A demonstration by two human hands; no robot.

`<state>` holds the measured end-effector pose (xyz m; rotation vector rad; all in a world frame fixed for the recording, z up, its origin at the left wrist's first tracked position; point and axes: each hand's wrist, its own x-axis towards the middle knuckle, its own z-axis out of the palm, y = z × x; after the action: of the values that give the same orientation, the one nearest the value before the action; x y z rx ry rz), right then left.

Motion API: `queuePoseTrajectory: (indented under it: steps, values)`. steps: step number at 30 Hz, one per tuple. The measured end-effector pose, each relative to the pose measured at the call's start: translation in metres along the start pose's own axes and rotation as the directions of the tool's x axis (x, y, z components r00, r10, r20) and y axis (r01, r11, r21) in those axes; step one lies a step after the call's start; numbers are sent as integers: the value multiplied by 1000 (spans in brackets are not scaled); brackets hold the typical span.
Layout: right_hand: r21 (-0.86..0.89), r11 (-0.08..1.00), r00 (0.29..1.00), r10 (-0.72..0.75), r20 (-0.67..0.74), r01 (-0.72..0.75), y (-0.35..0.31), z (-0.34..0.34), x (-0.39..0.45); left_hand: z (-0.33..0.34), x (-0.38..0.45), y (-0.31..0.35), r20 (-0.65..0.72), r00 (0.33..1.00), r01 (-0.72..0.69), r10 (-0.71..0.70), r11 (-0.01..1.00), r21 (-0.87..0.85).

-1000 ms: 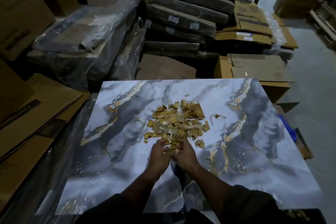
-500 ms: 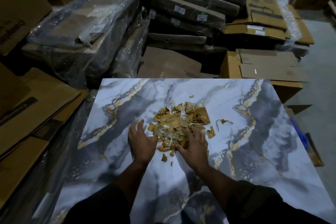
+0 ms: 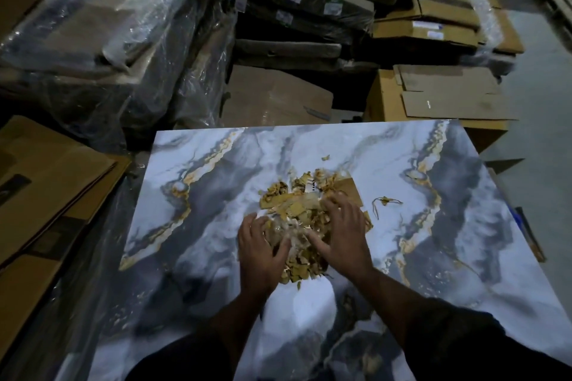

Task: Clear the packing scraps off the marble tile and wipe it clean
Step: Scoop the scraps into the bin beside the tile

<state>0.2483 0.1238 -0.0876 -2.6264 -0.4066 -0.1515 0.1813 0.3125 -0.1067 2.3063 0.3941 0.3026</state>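
— Where do the scraps lie?

— The pile of packing scraps, torn yellow-brown cardboard bits with some clear film among them, sits on the marble tile about midway between its left and right edges, nearer the far edge than the near one. A flat cardboard piece lies at the far right of the heap. A small stringy scrap lies apart, just to the right of the pile, and one tiny bit lies alone toward the far edge.

— And the hands?

— Both are on the pile. The left hand rests against its near left side, fingers spread and slightly bent, thumb toward the heap. The right hand lies on top of the right half, fingers splayed over the scraps, thumb reaching left toward the other hand. Neither is closed round anything; they cup the heap between them.

— What surrounds the tile?

— Plastic-wrapped bundles beyond the far left corner, stacked dark flat packs past the far edge, brown cartons beyond the far right corner, and flattened cardboard off the left edge.
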Motion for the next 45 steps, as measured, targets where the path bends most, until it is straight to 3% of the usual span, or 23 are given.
queuePoseTrajectory:
  steps: [4,8,10,14,19,24,28,33,36,38,41,45]
  values:
    - [-25,986,986,-162,42,163,-27,4,64,3,2,-6,56,997,-45,44,999,21]
    - [-44,986,917,-131,378,159,-49,23,109,10,7,-6,80,996,-33,29,998,46]
    - [-38,994,883,-71,464,100,-51,33,111,12,9,-6,91,996,15,-20,999,51]
    - [-66,986,918,-120,377,156,-46,41,89,15,11,-6,124,991,41,-52,995,87]
    - [74,990,964,-134,230,120,-47,33,66,16,20,-1,163,987,-14,11,1000,15]
    - [72,966,954,-257,151,249,-39,33,21,15,24,-1,233,968,-95,92,996,2]
    - [22,974,965,-227,132,227,-28,42,-8,14,15,7,210,972,-82,108,988,-129]
    - [157,984,996,-89,16,85,-37,48,-7,20,19,16,218,975,30,36,957,-289]
    - [334,941,998,67,-18,-58,-52,45,5,16,24,29,245,965,189,-87,884,-427]
    - [491,850,973,230,-19,-191,-65,42,14,13,30,44,283,935,337,-215,790,-511]
    - [651,652,883,466,62,-389,-78,43,28,12,33,66,376,884,468,-279,544,-696]
    - [789,392,790,585,184,-474,-91,37,33,6,34,78,499,805,575,-321,210,-791]
